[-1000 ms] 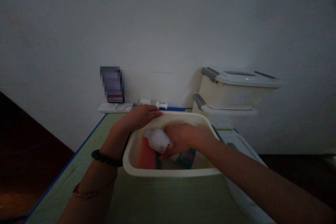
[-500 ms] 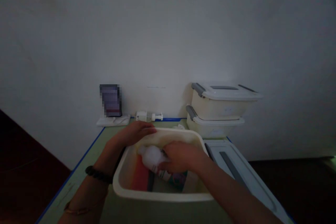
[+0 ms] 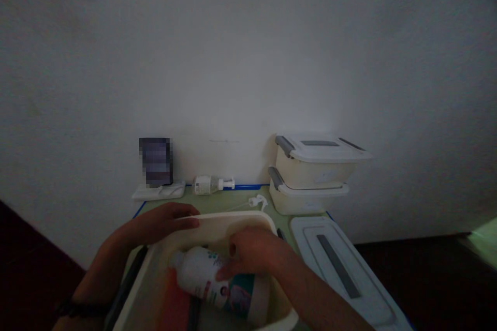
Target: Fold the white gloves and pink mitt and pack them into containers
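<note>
A white storage box (image 3: 236, 217) with a tall wall is in front of me on the table. My left hand (image 3: 171, 222) grips its far left rim, thumb low and fingers over the edge. Inside the box lies a white plastic bottle (image 3: 207, 274) with a printed label, its neck pointing left. My right hand (image 3: 252, 251) reaches in from the right and is closed on the bottle's upper side, thumb across the label. Partly beneath the bottle is a red-orange item (image 3: 173, 295), whose kind I cannot make out.
Two lidded boxes (image 3: 316, 165) are stacked at the back right. A loose lid (image 3: 341, 264) lies along the right side. A clear pump bottle (image 3: 207, 185) lies by the wall, near a white pump head (image 3: 256, 201). A pixelated dark device (image 3: 157, 163) stands at the back left.
The box has come closer to me and lower in view, with my left hand still at its rim. The bottle's label now shows more, and the pump head behind the box has come into sight.
</note>
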The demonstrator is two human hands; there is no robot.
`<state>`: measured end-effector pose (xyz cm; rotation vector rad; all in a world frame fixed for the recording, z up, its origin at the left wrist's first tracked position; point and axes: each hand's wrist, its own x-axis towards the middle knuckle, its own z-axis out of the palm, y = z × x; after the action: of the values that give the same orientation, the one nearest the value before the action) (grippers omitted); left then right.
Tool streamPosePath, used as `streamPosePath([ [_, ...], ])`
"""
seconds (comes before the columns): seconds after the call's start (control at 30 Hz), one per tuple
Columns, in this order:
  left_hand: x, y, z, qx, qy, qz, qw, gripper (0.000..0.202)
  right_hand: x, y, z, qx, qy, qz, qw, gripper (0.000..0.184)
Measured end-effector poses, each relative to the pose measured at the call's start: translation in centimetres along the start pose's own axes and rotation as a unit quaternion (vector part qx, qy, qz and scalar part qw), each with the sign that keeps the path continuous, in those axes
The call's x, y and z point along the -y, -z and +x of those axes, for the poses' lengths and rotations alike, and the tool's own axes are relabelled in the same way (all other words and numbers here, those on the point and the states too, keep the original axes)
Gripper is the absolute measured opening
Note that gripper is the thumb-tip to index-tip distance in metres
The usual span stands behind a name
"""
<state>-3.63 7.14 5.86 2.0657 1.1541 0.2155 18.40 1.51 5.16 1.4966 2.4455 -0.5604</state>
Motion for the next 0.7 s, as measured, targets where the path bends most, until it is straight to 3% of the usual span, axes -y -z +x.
streamPosePath([
  [0.3,1.4,1.5,-1.3,-0.067,0.020,0.062,0.996,0.043,-1.2,1.9,4.9,0.014,0.042,-0.015,0.999,0.075],
  [0.43,0.8,1.1,-1.3,-0.102,0.030,0.112,0.988,0.048,-0.7,2.0,4.3,0.016,0.046,-0.019,0.999,0.067],
  [0.53,0.5,-0.2,-0.7,-0.132,0.062,0.164,0.976,0.049,-0.4,1.3,3.1,0.054,0.065,-0.013,0.996,0.066],
  [0.7,0.6,-2.5,-0.3,-0.185,0.018,0.191,0.964,0.043,0.4,-0.1,0.8,0.050,0.004,-0.043,0.998,0.075],
])
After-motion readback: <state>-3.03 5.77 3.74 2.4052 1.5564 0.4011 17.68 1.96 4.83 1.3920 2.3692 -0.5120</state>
